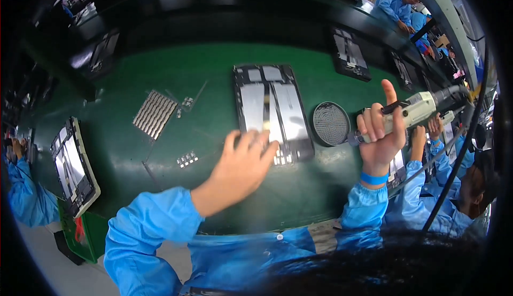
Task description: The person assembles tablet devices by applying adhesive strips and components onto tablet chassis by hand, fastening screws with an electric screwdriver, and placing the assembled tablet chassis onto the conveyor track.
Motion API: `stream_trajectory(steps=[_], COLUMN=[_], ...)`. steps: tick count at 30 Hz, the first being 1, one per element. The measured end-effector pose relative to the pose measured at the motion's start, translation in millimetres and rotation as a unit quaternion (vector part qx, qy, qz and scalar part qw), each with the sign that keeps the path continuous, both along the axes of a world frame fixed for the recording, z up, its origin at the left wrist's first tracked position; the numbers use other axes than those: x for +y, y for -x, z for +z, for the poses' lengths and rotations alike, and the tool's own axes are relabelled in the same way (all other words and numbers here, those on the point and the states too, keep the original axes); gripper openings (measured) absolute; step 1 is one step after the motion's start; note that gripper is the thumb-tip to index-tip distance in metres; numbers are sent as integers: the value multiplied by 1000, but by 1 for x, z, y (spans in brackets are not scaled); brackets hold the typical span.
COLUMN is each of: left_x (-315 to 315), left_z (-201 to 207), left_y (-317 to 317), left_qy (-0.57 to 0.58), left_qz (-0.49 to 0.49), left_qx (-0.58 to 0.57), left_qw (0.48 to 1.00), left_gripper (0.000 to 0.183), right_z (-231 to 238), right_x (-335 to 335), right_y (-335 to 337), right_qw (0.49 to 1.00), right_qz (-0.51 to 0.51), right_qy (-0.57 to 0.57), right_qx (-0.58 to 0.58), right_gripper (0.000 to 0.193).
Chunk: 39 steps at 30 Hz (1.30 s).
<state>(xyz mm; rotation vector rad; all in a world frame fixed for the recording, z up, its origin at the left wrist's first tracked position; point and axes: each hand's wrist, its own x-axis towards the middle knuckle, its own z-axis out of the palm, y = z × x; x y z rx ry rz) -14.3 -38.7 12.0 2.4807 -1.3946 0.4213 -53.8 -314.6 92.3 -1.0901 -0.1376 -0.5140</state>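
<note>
An opened tablet (288, 103) lies on the green work surface before me, its silver battery cells and dark inner parts facing up. My left hand (238, 162) rests over its lower left part, fingers stretched and apart, with no object visible in them. At the right, my right hand (387, 141) is wrapped round a pale electric screwdriver (419, 109), held above the surface with its tip pointing left and the index finger raised. Between tablet and screwdriver stands a round black dish (331, 124) with a perforated grid inside.
A sheet of small metallic strips (155, 115) and a cluster of small pieces (187, 160) lie left. Another opened tablet (75, 168) sits at the left edge; one more (350, 54) lies far right. A cable (454, 162) hangs at right, near co-workers in blue (427, 205).
</note>
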Motion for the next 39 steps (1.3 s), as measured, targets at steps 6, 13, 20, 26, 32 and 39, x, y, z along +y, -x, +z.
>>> stream_trajectory(steps=[6, 13, 20, 26, 32, 39], left_x=[-44, -89, -259, -288, -306, -278], left_z=[-1, -6, -15, -27, -39, -45], left_y=[-128, -227, -197, -197, -216, -245], left_qy=[97, 51, 225, 115, 462, 490], left_qz=[37, 189, -65, 25, -15, -115], left_qx=[0, 39, 219, 106, 362, 700], left_qw=[995, 980, 947, 987, 809, 506], left_gripper=[30, 50, 63, 53, 54, 15], right_z=[-34, -41, -68, -80, -86, -91], right_x=[-39, -54, -59, -61, -64, -65], right_y=[3, 0, -15, -18, -20, -21], right_qw=[991, 991, 995, 992, 987, 989], right_qz=[-106, -131, -95, -126, -153, -148], right_qy=[26, 6, 19, 29, 45, 7], right_qx=[72, 31, -12, -13, 6, 1], right_gripper=[26, 21, 21, 22, 20, 18])
